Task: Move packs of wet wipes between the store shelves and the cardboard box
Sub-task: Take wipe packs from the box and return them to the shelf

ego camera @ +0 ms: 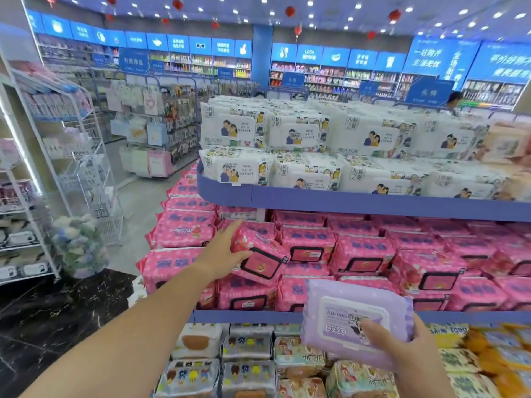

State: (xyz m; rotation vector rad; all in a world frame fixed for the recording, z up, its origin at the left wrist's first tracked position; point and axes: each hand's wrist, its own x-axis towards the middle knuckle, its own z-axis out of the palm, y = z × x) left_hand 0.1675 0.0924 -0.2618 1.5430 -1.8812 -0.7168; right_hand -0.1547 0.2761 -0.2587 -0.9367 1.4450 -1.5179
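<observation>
**One pink pack at the middle shelf, one purple pack waiting**

The middle shelf (244,315) is packed tight with rows of pink packs (362,251), so the tilted pink pack (263,258) at its near left wants a firm hold and a level turn, or it will likely catch its neighbours. The left hand (224,251) grasps its left edge, thumb in front. The right hand (408,351) grips a purple pack (350,314) low and near; best kept clear of the shelf. No cardboard box is in view. The pink pack is soft, dotted plastic with a black-framed flap.
</observation>
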